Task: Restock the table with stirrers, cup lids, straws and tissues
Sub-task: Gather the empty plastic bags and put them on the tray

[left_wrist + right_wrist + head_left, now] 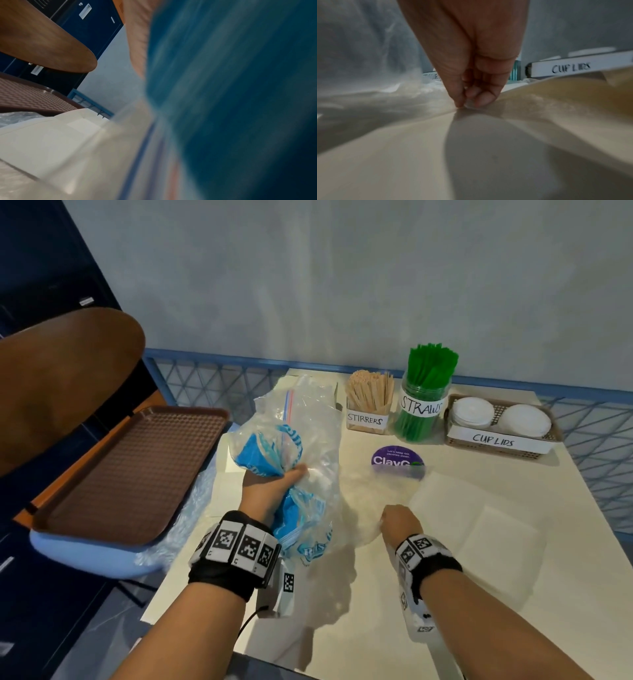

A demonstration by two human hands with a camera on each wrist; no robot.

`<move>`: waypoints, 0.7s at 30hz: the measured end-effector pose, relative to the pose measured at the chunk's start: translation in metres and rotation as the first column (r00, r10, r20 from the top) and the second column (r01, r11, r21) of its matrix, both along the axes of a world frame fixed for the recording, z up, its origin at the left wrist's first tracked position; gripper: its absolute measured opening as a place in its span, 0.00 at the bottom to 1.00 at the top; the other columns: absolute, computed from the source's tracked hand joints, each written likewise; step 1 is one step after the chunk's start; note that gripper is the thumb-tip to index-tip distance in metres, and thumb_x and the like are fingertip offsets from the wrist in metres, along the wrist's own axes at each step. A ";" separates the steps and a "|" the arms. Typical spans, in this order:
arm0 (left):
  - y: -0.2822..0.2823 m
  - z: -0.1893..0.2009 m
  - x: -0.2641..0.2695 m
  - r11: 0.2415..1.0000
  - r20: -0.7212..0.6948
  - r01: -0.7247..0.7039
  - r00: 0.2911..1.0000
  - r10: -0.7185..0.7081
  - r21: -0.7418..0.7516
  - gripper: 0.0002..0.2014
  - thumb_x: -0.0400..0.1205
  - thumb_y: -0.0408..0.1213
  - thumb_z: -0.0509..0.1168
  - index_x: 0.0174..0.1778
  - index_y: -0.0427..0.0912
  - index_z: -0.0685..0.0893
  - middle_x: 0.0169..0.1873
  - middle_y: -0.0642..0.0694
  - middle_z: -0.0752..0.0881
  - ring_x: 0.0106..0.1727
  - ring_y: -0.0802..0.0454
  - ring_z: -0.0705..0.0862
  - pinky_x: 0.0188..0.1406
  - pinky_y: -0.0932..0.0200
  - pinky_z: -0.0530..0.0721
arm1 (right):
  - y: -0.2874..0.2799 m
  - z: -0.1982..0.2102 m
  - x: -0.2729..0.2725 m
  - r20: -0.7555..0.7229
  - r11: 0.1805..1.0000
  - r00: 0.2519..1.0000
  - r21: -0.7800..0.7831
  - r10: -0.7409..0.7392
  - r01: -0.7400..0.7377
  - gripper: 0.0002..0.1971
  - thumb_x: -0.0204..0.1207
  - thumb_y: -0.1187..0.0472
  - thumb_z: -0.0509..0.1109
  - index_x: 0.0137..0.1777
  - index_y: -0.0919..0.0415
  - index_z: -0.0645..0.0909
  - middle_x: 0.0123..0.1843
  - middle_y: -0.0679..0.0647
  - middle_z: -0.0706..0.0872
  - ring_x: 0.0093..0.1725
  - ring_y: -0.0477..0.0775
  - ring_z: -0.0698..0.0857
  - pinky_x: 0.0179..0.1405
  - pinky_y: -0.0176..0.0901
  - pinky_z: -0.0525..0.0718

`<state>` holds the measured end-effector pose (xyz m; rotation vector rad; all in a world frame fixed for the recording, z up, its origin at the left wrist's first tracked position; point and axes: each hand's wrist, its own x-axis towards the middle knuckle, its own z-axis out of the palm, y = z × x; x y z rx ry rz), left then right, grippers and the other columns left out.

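Tissues, still in their soft blue-printed plastic pack (270,453), sit bunched inside a crumpled clear zip bag (308,419) that hangs above the cream surface (342,628), left of the purple round sticker (397,459). The left hand (270,484) has its grip curled round the gathered middle of bag and pack together, while the right hand (399,523), nearer the viewer than the sticker, pinches a thin edge of clear film between thumb and fingertips (481,100) down against the surface; whether that film belongs to the same bag cannot be told. This load looks light and squashy, so it should bear a firm squeeze without harm, but the film is slick and limp and may slide or tear if pulled from one corner. A sound hold seems to be the pack's body through the film, with the bag's zip edge for opening. Beyond the sticker stand the wooden stirrers in a labelled box (370,405), green straws in a labelled clear jar (423,402) and white cup lids in a brown mesh basket (496,422), all full.
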<state>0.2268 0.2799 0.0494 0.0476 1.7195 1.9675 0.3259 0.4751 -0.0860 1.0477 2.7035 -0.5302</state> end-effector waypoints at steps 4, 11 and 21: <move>0.002 -0.002 0.001 1.000 -0.001 -0.004 1.000 0.004 0.011 0.26 0.73 0.28 0.73 0.67 0.40 0.77 0.59 0.40 0.85 0.59 0.41 0.85 0.60 0.43 0.83 | 0.006 0.022 0.004 -0.244 0.980 0.952 -0.121 -0.184 0.159 0.14 0.83 0.64 0.54 0.57 0.73 0.76 0.60 0.69 0.78 0.57 0.66 0.80 0.53 0.48 0.74; 0.017 -0.002 0.012 0.999 0.030 0.015 0.999 -0.016 0.028 0.25 0.73 0.27 0.73 0.67 0.40 0.77 0.58 0.41 0.85 0.58 0.41 0.84 0.57 0.45 0.83 | 0.013 0.089 0.019 -0.539 0.956 0.790 -0.197 -0.291 0.218 0.08 0.82 0.60 0.57 0.44 0.63 0.71 0.41 0.64 0.80 0.42 0.62 0.78 0.37 0.43 0.68; 0.028 0.015 0.046 0.954 -0.086 0.297 0.952 -0.292 0.041 0.22 0.71 0.27 0.75 0.60 0.43 0.80 0.54 0.43 0.88 0.55 0.49 0.87 0.58 0.53 0.84 | -0.030 0.149 0.013 -0.684 0.748 0.660 -0.604 -0.311 -0.274 0.11 0.82 0.63 0.61 0.63 0.58 0.78 0.53 0.50 0.85 0.54 0.52 0.84 0.55 0.44 0.83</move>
